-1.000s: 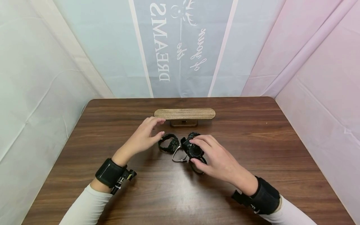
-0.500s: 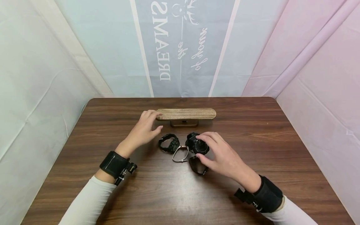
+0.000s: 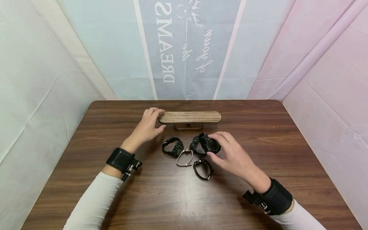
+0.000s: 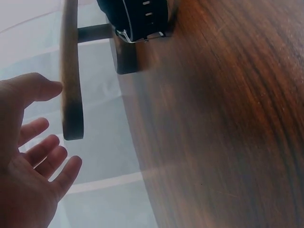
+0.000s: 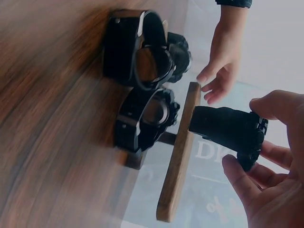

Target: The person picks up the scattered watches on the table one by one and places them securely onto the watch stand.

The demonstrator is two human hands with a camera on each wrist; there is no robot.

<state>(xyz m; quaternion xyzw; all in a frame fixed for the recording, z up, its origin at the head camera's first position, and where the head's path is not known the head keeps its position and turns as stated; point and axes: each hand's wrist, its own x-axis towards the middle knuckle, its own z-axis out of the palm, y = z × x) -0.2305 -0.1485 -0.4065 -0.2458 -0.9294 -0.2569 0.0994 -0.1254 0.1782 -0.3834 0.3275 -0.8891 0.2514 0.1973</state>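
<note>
Head view: Your right hand (image 3: 233, 157) pinched a chunky black watch with a round dial (image 3: 212, 145) between thumb and fingers at 2 o'clock from a slim silver bracelet-style watch (image 3: 187, 165) on the brown wood-grain table (image 3: 149, 201). A second chunky black watch (image 3: 194, 143) stood at 1 o'clock, a third chunky black watch (image 3: 178, 148) at 10, and a thin black-strapped watch (image 3: 195, 170) at 4. At 12 stood a wooden stand with a long, round-ended bar (image 3: 189, 117); your left hand (image 3: 147, 128) was at its left end.

Left wrist view: Your left thumb and fingers were spread apart, the thumb tip over the bar's edge at 10 o'clock; contact could not be told.

Right wrist view: Your right fingertips clamped the watch at 3 o'clock, clear of the tabletop.
</note>
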